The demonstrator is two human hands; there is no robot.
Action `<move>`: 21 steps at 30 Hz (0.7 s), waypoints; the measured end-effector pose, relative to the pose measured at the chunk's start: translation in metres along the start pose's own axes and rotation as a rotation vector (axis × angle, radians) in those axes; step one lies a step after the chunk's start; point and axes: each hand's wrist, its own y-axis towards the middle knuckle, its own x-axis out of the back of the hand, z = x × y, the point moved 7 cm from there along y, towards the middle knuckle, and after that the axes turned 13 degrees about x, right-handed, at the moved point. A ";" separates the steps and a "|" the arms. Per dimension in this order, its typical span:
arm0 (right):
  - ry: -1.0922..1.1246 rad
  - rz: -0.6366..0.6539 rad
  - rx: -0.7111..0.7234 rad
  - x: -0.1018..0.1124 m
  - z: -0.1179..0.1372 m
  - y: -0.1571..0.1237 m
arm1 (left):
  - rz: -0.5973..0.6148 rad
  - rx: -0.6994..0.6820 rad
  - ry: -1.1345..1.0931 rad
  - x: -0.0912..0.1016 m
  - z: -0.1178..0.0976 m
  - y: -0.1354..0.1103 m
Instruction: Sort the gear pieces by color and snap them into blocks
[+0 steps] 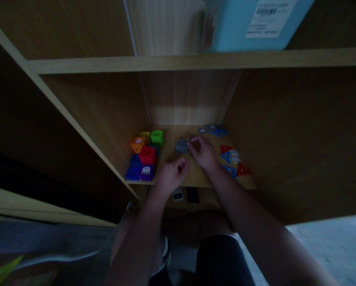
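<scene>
A small grey block with toothed edges, perhaps several interlocking tiles together, rests on the wooden shelf board in front of me. My right hand reaches it from the right, thumb and index finger curved toward each other at its right edge. Nearer to me, my left hand is curled, thumb against the bent fingers; whatever it holds, if anything, is hidden. To its left stand toothed plastic cubes: a red one, an orange one, a green one and a purple one with a white window.
Loose blue triangles, red triangles and white window pieces lie along the right side. Grey tiles are at the back right. An upper shelf edge carries a light-blue box. Below lies a dark phone.
</scene>
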 end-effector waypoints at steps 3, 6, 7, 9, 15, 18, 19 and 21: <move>-0.030 -0.015 -0.015 0.004 0.000 0.000 | -0.005 -0.049 0.080 -0.002 -0.003 -0.002; -0.078 -0.051 -0.038 0.008 -0.006 -0.001 | -0.020 -0.087 0.169 -0.004 -0.006 -0.003; -0.092 -0.065 -0.047 0.009 -0.010 -0.002 | -0.025 -0.098 0.197 -0.004 -0.007 -0.004; -0.109 -0.091 -0.073 0.011 -0.020 -0.003 | -0.036 -0.113 0.242 -0.005 -0.009 -0.005; -0.184 -0.098 -0.131 0.009 -0.052 0.001 | -0.036 -0.128 0.292 -0.005 -0.013 -0.007; -0.305 0.002 -0.098 -0.001 -0.055 0.006 | -0.026 -0.126 0.291 -0.005 -0.015 -0.007; -0.360 0.054 -0.078 -0.006 -0.054 0.008 | -0.024 -0.127 0.294 -0.005 -0.015 -0.007; -0.463 0.159 -0.041 -0.015 -0.054 0.013 | -0.024 -0.132 0.302 -0.006 -0.015 -0.006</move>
